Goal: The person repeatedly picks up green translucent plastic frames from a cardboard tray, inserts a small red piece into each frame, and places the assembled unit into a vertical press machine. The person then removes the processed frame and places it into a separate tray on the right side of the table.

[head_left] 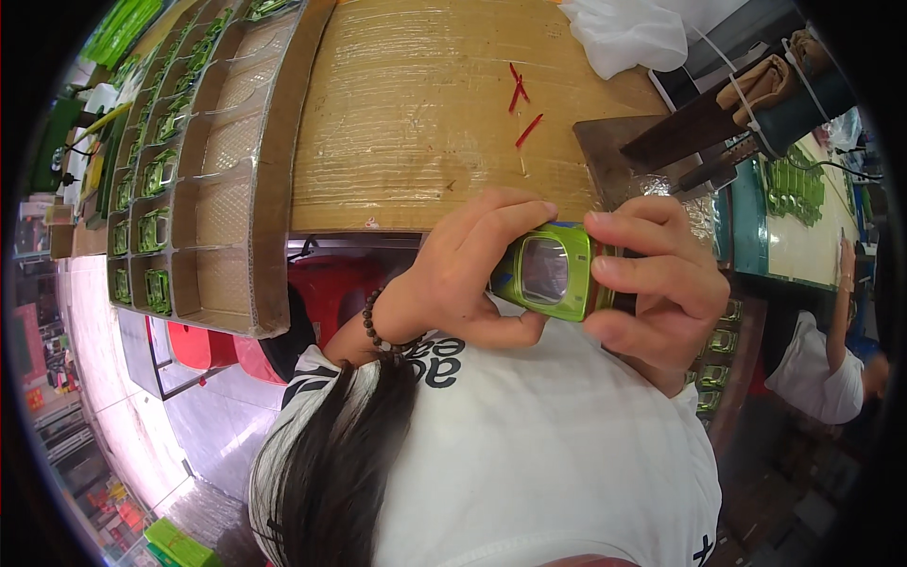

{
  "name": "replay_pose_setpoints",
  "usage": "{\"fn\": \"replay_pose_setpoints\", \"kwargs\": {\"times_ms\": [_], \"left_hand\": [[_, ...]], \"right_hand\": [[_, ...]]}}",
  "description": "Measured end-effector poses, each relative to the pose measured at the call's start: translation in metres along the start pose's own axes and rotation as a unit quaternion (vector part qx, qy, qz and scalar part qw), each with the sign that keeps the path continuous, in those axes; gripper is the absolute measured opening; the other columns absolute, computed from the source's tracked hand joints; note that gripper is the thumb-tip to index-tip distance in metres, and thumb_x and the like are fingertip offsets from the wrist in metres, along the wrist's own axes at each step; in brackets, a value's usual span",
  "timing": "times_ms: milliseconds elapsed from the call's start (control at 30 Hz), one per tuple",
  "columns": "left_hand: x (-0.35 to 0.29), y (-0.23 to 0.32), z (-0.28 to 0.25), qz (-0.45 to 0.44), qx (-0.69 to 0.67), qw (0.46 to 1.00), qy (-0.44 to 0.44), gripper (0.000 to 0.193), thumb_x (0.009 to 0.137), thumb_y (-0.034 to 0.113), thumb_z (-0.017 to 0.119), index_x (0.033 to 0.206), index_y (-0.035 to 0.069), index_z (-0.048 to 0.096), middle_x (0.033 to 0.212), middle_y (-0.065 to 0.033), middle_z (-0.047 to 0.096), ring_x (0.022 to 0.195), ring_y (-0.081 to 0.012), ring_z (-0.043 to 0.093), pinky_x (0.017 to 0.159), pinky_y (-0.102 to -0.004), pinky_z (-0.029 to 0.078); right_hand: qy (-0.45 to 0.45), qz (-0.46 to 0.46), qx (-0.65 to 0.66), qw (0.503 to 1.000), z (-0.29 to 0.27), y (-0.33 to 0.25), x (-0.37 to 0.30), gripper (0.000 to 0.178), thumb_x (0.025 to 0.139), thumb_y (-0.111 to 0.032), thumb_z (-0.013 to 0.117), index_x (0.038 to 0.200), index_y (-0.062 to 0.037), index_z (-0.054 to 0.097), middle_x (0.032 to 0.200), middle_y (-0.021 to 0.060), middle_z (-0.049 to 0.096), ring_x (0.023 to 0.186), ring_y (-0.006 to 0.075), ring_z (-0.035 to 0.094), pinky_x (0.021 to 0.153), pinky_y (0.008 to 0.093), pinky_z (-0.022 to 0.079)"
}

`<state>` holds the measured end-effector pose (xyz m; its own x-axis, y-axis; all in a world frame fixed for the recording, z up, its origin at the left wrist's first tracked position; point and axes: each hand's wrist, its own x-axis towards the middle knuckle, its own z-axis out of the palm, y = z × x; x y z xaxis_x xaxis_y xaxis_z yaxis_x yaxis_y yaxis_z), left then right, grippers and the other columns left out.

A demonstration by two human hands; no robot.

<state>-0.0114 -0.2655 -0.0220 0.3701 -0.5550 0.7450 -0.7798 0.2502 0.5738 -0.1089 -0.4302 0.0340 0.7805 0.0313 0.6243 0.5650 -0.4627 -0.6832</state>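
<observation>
Close to my chest, by the front edge of the table, I hold a green plastic housing [577,293] with a clear rounded window. My left hand [472,269] grips its left end, thumb below and fingers above. The fingertips of my right hand [657,283] pinch its right end, where a dark reddish part shows. What lies under the housing is hidden by my fingers. Past my hands, several thin red strips [529,130] lie on the cardboard-covered table [406,113].
A divided cardboard tray [269,180] at the left has green parts in several compartments. At the far right of the table, a dark metal plate [605,146] lies under a machine arm [690,128]. Behind it is a white plastic bag [628,38]. A co-worker [822,369] is at a table on the right.
</observation>
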Motion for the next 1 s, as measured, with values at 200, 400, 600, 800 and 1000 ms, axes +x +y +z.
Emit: {"fn": "replay_pose_setpoints", "kwargs": {"times_ms": [200,400,600,800,1000], "left_hand": [[-0.002,-0.004,0.006,0.012,-0.017,1.0,-0.005,0.06,0.052,0.012,0.069,0.106,-0.005,0.049,0.096,-0.0193,0.055,0.077,-0.0319,0.058,0.065,-0.0343,0.048],[-0.009,-0.006,0.012,-0.059,-0.217,0.974,-0.035,0.06,0.056,0.014,0.067,0.11,-0.005,0.047,0.1,-0.0168,0.055,0.084,-0.0282,0.057,0.071,-0.0319,0.046],[-0.026,-0.004,0.032,-0.188,-0.507,0.836,-0.091,0.067,0.064,0.017,0.066,0.121,-0.003,0.038,0.111,-0.0133,0.051,0.1,-0.0208,0.052,0.085,-0.0305,0.04],[-0.018,0.005,0.034,-0.221,-0.51,0.824,-0.109,0.069,0.07,0.019,0.067,0.127,0.0,0.034,0.118,-0.0134,0.046,0.111,-0.0218,0.045,0.094,-0.0329,0.033],[-0.016,0.004,0.044,-0.114,-0.368,0.92,-0.069,0.057,0.078,0.027,0.066,0.125,0.006,0.04,0.118,-0.0202,0.046,0.109,-0.0318,0.048,0.09,-0.037,0.039]], "right_hand": [[-0.015,-0.012,-0.071,0.997,0.002,-0.004,-0.003,0.037,0.055,-0.013,0.081,0.087,-0.0089,0.064,0.101,0.0106,0.065,0.075,0.0197,0.059,0.075,0.031,0.04],[-0.034,-0.06,-0.106,0.992,0.0,-0.004,-0.002,0.042,0.057,-0.022,0.081,0.091,-0.0079,0.061,0.099,0.0117,0.064,0.081,0.02,0.06,0.078,0.0343,0.041],[0.018,-0.113,-0.003,0.993,0.014,0.024,-0.011,0.048,0.063,-0.031,0.079,0.095,-0.0041,0.056,0.095,0.0157,0.063,0.086,0.0243,0.06,0.083,0.0434,0.043],[0.078,-0.056,0.172,0.98,0.021,0.045,-0.028,0.028,0.07,-0.01,0.073,0.091,-0.0012,0.058,0.091,0.0159,0.063,0.086,0.0275,0.06,0.081,0.0407,0.046],[0.192,-0.018,0.228,0.954,0.028,0.047,-0.043,0.021,0.068,0.001,0.071,0.088,-0.001,0.064,0.102,0.0183,0.057,0.086,0.0223,0.057,0.073,0.0299,0.047]]}}
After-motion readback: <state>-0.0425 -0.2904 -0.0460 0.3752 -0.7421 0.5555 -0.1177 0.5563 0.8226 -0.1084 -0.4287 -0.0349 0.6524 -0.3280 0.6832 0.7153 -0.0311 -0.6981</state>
